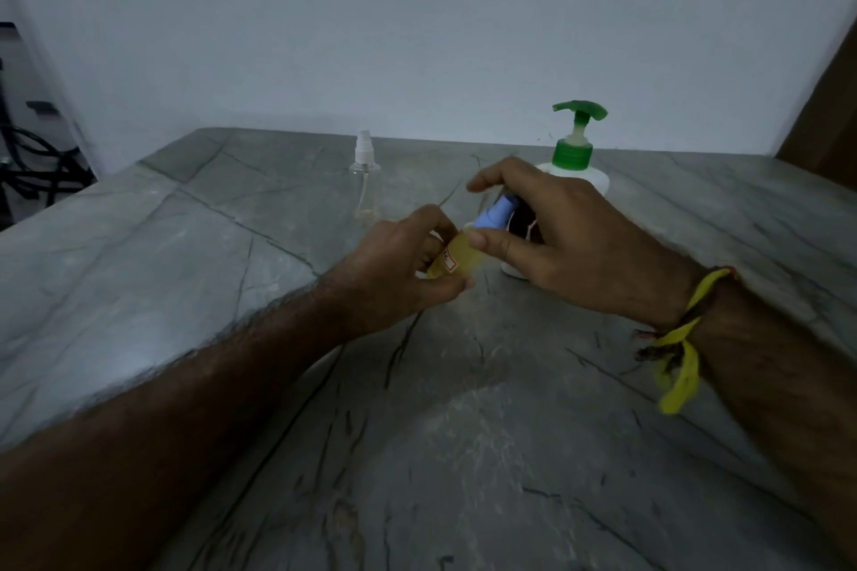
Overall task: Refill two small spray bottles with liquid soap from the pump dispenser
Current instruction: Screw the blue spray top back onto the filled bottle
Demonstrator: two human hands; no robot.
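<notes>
- The table (463, 454) is grey stone with dark veins and fills the lower two thirds of the frame; a plain pale wall stands behind it.
- The right hand (570, 236) is at the centre of the frame, a little to the right. Its fingers (491, 241) are curled around the blue spray cap (498, 211) of the small bottle; thumb and fingertips pinch it. A yellow thread band (681, 338) is tied on this wrist.
- The left hand (394, 264) is just left of centre. Its fingers are clamped on the body of the yellow spray bottle (457, 257), which is held tilted above the table, cap toward upper right.
- The pump dispenser (572, 162), white with a green pump head, stands upright behind the right hand, partly hidden by it.
- The clear spray bottle (366, 181) stands upright in the upper middle, well apart from the hands, with its cap on. It looks almost empty.
- My judgement: the task is at an early step, the cap of the first bottle is being unscrewed or screwed. The yellowish colour may be liquid or tinted plastic; I cannot tell. The clear bottle seems not yet refilled.
- Nothing stands between the hands and the dispenser. Dark cables (32, 162) are at the left edge, away from the work.
</notes>
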